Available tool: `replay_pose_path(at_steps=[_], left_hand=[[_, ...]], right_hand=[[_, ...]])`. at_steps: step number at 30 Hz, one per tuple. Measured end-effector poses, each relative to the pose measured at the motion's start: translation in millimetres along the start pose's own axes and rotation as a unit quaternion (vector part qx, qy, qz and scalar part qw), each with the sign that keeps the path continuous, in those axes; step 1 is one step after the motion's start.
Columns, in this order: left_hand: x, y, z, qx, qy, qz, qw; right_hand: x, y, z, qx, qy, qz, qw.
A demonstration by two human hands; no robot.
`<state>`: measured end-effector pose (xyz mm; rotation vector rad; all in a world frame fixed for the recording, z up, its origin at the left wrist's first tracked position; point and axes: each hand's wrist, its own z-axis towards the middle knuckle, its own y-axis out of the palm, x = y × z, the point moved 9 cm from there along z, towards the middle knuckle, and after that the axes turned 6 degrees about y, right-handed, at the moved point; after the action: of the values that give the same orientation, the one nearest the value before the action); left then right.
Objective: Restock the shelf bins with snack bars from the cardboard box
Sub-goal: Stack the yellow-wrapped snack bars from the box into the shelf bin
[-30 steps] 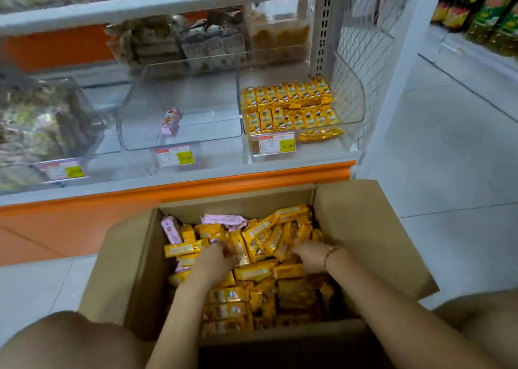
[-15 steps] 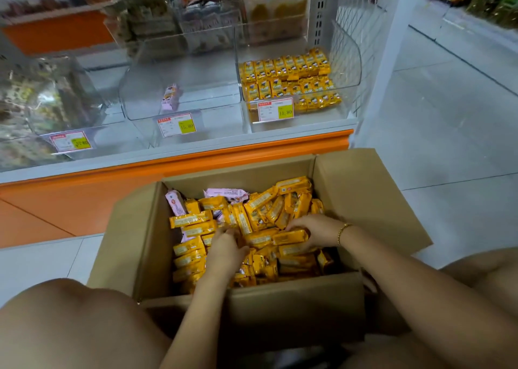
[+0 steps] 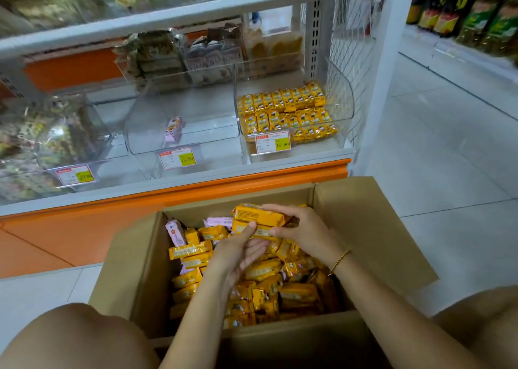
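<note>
1. Since half a second earlier, both hands have been raised out of the loose pile, and a stack of yellow bars point(image 3: 259, 217) has been lifted with them above the far end of the box.
2. The stack is grasped at its right end by the right hand point(image 3: 305, 230), with fingers laid over the top and the thumb beneath.
3. The left hand point(image 3: 241, 252) is turned palm up. Its thumb is pressed on the lower bar and its fingers are curled underneath, so the stack is gripped from both sides.
4. A gold bracelet point(image 3: 340, 260) is worn on the right wrist.
5. The cardboard box point(image 3: 126, 270) is seen at lower centre with its flaps open. It is filled with loose yellow bars point(image 3: 190, 252), and pink bars point(image 3: 175, 233) are lodged at its upper left.
6. Above the box, the right bin point(image 3: 345, 111) is lined with rows of yellow packs point(image 3: 283, 108).
7. In the middle bin point(image 3: 140, 125), just left of it, a single pink pack point(image 3: 173, 127) is seen.
8. Price tags point(image 3: 272, 142) are fixed to the bin fronts.
</note>
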<state>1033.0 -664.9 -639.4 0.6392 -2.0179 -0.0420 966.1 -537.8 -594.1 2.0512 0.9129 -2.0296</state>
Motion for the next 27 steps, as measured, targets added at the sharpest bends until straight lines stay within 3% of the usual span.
replay_pose_path(at_steps=[5, 8, 13, 17, 24, 27], left_hand=[[44.6, 18.3, -4.0, -0.063, 0.046, -0.036, 0.996], [76.0, 29.6, -6.5, -0.116, 0.077, 0.002, 0.990], [115.4, 50.8, -9.7, -0.215, 0.072, -0.007, 0.974], [116.8, 59.2, -6.6, -0.291, 0.073, -0.022, 0.954], [113.6, 63.2, 5.9, -0.300, 0.074, -0.060, 0.949], [122.8, 64.4, 9.6, -0.277, 0.098, -0.049, 0.954]], right_hand=[[-47.7, -14.3, -4.6, 0.040, -0.077, 0.066, 0.994], [-67.1, -29.9, -8.6, 0.091, -0.121, 0.103, 0.983], [-73.9, -61.6, -11.6, 0.176, -0.126, 0.173, 0.961], [-69.9, -61.2, -9.7, 0.185, -0.103, 0.175, 0.962], [-72.2, -41.6, -6.8, 0.193, -0.103, 0.080, 0.973], [-85.5, -36.5, -1.9, 0.222, -0.115, -0.030, 0.968]])
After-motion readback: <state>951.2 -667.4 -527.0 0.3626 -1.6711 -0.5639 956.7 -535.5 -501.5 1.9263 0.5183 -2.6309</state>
